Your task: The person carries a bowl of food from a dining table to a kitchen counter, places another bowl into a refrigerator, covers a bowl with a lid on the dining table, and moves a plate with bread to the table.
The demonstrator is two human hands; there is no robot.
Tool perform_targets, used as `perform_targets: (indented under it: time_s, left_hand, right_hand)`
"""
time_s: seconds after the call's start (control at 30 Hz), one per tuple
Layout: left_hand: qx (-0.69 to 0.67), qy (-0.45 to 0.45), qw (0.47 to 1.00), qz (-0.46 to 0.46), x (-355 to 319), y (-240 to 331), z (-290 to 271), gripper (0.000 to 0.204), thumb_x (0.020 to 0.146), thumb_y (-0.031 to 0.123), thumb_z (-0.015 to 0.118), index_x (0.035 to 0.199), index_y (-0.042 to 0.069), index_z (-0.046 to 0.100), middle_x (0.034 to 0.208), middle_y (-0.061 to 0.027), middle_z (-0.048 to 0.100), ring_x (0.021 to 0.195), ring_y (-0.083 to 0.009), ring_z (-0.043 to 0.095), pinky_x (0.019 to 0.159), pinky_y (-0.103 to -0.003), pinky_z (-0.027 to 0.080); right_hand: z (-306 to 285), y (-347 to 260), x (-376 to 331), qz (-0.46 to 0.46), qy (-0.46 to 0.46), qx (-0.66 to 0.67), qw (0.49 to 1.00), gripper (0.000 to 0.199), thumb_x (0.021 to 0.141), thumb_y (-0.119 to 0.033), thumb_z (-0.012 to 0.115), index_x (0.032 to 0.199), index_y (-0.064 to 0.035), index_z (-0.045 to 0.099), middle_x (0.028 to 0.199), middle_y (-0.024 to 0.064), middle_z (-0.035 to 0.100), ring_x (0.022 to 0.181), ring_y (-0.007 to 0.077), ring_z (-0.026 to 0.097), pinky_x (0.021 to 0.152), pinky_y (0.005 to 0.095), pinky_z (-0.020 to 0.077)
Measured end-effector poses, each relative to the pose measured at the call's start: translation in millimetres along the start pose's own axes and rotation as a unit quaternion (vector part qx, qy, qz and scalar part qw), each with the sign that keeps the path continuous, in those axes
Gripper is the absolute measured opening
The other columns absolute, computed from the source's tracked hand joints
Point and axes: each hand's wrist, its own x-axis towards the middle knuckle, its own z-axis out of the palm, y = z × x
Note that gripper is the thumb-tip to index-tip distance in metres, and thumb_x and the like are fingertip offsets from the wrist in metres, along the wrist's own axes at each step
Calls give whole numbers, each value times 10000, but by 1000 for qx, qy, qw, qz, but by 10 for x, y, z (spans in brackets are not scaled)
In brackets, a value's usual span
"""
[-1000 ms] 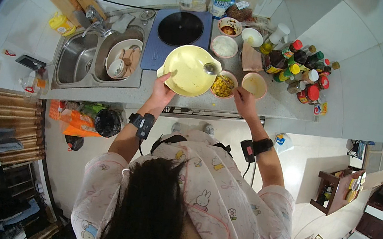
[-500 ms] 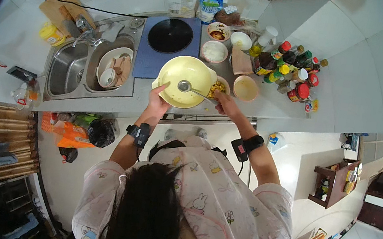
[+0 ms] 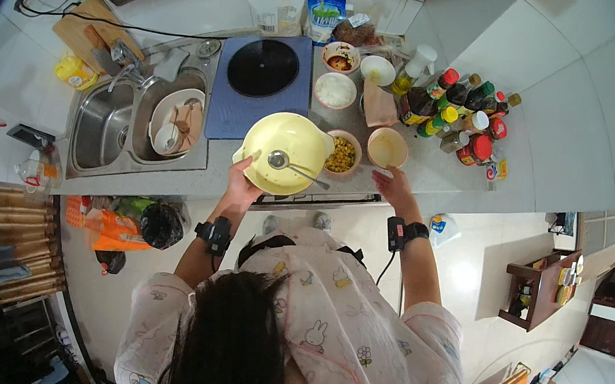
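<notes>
Crowding the left hand [image 3: 240,187], its grip grasping the yellow bowl [image 3: 285,152]: corn bowl [image 3: 342,155], bottles [image 3: 458,111].

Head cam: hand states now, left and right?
Left hand: closed on the rim of the yellow bowl, ladle inside.
Right hand: open, resting on the counter edge, holding nothing.

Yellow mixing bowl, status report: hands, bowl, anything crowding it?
Left hand grips large yellow plastic mixing bowl at rim. Metal spoon lies inside. Right hand flat on grey counter, empty. Pink bowl of corn tight beside it.
</notes>
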Motion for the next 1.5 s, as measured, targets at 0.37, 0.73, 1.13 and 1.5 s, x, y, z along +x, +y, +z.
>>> perform_targets:
  time_s: [0.37, 0.73, 1.13, 1.5]
  left_hand:
    - [-4, 25, 999, -31, -80, -30, -172, 445, 834, 212, 386, 1236, 23, 348, 1213, -167, 429, 1103, -318, 436, 934, -465, 340]
    - [81, 17, 996, -26, -167, -34, -6, 476, 821, 232, 402, 1235, 5, 340, 1206, -181, 427, 1108, -320, 430, 935, -461, 336]
    - [82, -25, 995, -58, -273, 204, -224, 471, 804, 247, 393, 1216, 21, 364, 1188, -171, 444, 1080, -314, 450, 917, -441, 359]
    - [83, -35, 990, -106, -199, 574, -557, 434, 844, 252, 383, 1228, 50, 360, 1202, -144, 433, 1091, -301, 440, 913, -437, 365]
  right_hand:
    - [-5, 111, 233, -70, 26, 11, 997, 202, 809, -114, 403, 990, -39, 451, 720, 103, 547, 598, 172, 540, 498, 248, 456]
    - [841, -317, -720, -28, -72, -176, 981, 361, 797, -126, 428, 1154, -131, 372, 642, 65, 545, 493, 113, 529, 428, 212, 438]
    - [2192, 475, -692, 77, -129, -430, 890, 369, 750, -55, 402, 1112, -7, 354, 594, 122, 560, 414, 153, 548, 330, 240, 437]
    - [2447, 977, -548, 68, -122, -395, 908, 303, 737, -47, 392, 1034, 12, 381, 594, 135, 563, 409, 155, 540, 319, 239, 426]
